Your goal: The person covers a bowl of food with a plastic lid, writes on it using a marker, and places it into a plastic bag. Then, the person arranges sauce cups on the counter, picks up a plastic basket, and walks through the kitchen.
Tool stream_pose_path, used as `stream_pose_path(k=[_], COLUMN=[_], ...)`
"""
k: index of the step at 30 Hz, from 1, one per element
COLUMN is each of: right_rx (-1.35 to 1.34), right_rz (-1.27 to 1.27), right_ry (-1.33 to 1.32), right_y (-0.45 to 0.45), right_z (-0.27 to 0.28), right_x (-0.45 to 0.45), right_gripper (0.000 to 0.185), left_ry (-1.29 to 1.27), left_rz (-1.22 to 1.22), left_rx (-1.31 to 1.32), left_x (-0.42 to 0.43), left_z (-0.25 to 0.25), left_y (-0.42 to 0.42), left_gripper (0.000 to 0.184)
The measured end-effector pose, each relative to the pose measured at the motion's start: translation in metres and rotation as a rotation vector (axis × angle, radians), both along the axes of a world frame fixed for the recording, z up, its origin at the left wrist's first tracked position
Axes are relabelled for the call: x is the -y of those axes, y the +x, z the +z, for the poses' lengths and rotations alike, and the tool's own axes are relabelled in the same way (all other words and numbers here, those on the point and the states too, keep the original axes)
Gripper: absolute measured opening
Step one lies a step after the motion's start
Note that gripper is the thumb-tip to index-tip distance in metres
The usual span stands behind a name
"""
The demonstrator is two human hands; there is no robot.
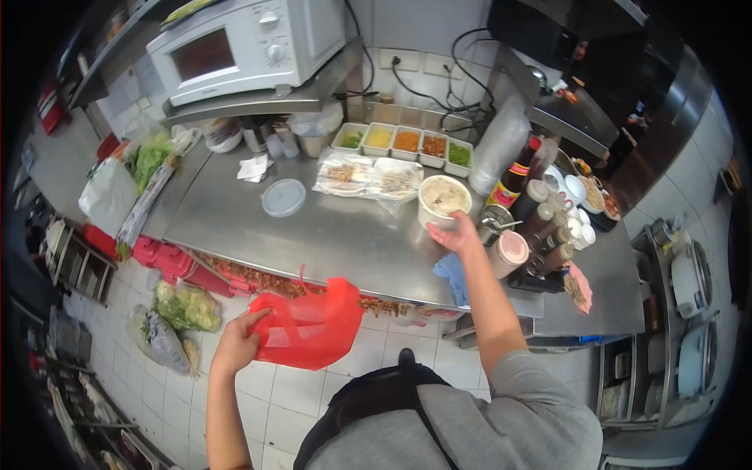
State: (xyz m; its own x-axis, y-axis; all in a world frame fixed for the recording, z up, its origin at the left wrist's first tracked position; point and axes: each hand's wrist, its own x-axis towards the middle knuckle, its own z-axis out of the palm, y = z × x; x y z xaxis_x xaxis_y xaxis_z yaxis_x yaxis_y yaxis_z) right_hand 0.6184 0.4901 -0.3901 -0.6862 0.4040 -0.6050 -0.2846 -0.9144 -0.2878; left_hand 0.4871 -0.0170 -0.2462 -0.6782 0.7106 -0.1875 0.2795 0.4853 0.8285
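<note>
My left hand (240, 340) is closed on the edge of a red plastic bag (313, 333), which hangs in front of the counter with its mouth partly spread. My right hand (454, 233) cups the near side of a white round tub (432, 217), its fingers against the wall. Pale, creamy food fills the uncovered tub. Whether the tub rests on the counter or is slightly lifted, I cannot tell. A translucent round lid (283, 198) lies flat on the counter to the left. Behind the tub are plastic-wrapped food packs (368, 177).
Small trays of chopped toppings (406, 143) line the back of the steel counter (235, 223). Sauce bottles (540, 219), a pink-lidded container (511, 249) and a blue cloth (451, 276) are near my right arm. A microwave (251, 51) sits on a shelf; bagged vegetables (188, 304) lie on the floor.
</note>
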Motion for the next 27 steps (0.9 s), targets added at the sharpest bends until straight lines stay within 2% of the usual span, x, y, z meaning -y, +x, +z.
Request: stream_pose_path(k=[2,4,6,8,13,17,20,22,25,27], right_rx=[-0.054,-0.119,-0.149,-0.146,-0.253,-0.379,-0.275,-0.192,-0.077,-0.010], right_rz=[0.038,0.013,0.120,0.197,0.476,0.775,0.959,1.027,1.097,1.099], right_ry=[0.041,-0.047,0.233,0.312,0.208,-0.057,0.077,0.205,0.435,0.567], right_y=[-0.003,0.003,0.016,0.030,0.041,0.032,0.019,0.010,-0.009,-0.015], right_z=[-0.009,-0.006,-0.022,-0.019,-0.011,0.000,0.021,0.024,0.019,0.006], right_x=[-0.010,-0.004,0.006,0.040,0.132,0.206,0.254,0.272,0.305,0.317], right_gripper=[0.065,0.061,0.062,0.063,0.061,0.055,0.055,0.054,0.050,0.048], left_ry=[-0.164,-0.117,-0.132,-0.182,-0.211,-0.193,-0.053,0.033,-0.169,-0.045], left_rz=[0.019,-0.068,-0.107,-0.158,-0.198,-0.173,-0.203,-0.353,-0.543,-0.658], left_rx=[-0.040,-0.265,-0.376,-0.369,-0.391,-0.406,-0.294,-0.350,-0.310,-0.299], left_x=[-0.009,-0.005,-0.006,-0.006,-0.006,-0.014,-0.017,-0.014,-0.039,-0.063], left_z=[0.018,-0.002,-0.001,-0.004,-0.015,-0.017,0.016,0.029,0.052,0.000], left_y=[0.004,-0.006,-0.005,-0.008,-0.013,-0.004,0.012,0.019,0.060,0.079], left_gripper=[0.050,0.049,0.049,0.052,0.057,0.060,0.061,0.061,0.064,0.067])
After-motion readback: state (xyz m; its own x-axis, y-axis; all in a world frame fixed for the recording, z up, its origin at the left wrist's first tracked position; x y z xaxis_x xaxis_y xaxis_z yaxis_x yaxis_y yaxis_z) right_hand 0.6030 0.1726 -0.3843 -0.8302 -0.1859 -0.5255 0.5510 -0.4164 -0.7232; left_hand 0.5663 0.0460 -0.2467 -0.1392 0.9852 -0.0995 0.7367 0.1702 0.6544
